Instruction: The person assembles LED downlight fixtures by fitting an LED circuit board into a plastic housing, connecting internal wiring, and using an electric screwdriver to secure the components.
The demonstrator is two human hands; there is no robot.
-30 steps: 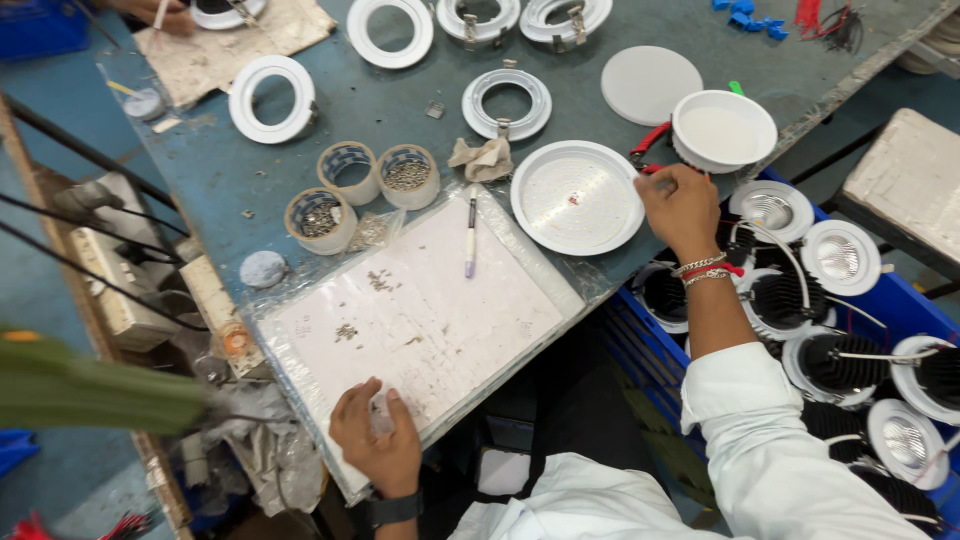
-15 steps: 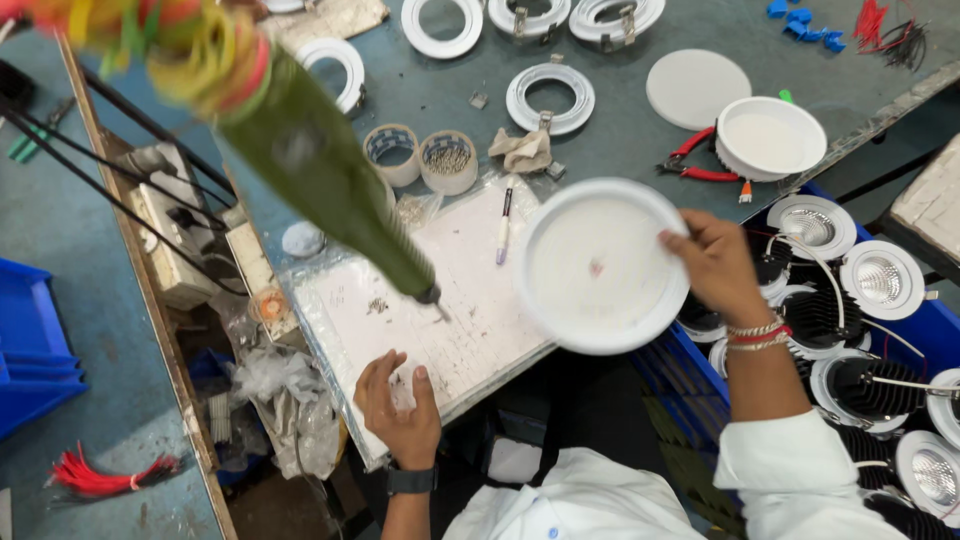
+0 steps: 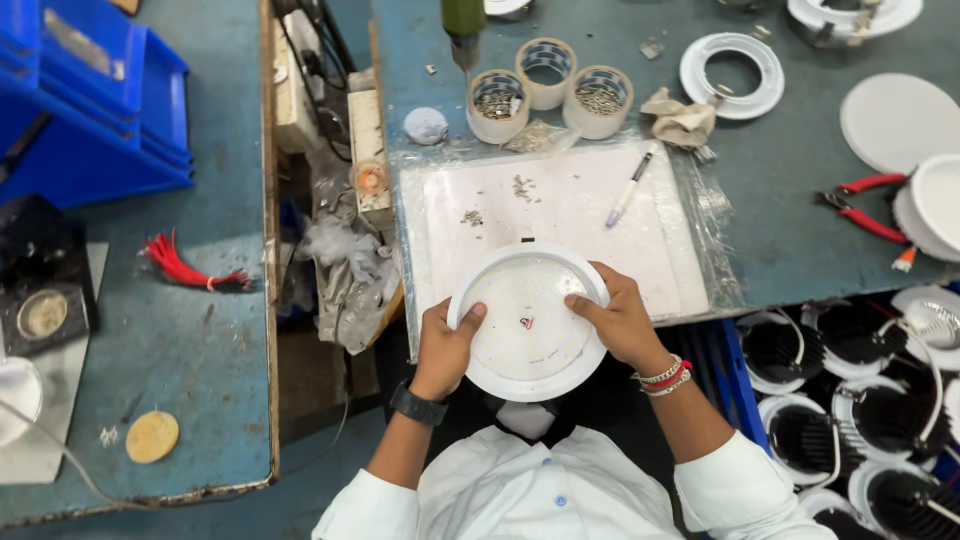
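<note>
Both my hands hold a round white lamp housing (image 3: 528, 320) over my lap, at the near edge of the bench. Its open face points up and shows a disc dotted with small light chips and two short wires at the centre. My left hand (image 3: 445, 345) grips the left rim with the thumb inside. My right hand (image 3: 618, 322) grips the right rim, fingers reaching onto the disc. Beyond the housing lies a white work board (image 3: 560, 205) wrapped in clear film, with a pen (image 3: 630, 186) and a few loose screws on it.
Three tape rolls holding small parts (image 3: 548, 92) stand behind the board beside a hanging screwdriver (image 3: 462, 28). White rings (image 3: 732, 75), a white disc (image 3: 897, 120) and red pliers (image 3: 862, 205) lie to the right. A blue crate of lamp bodies (image 3: 850, 400) sits at my right.
My right hand has brought the lamp housing from the bench's right side down in front of me. My left hand has left the board's edge and now grips the housing too.
</note>
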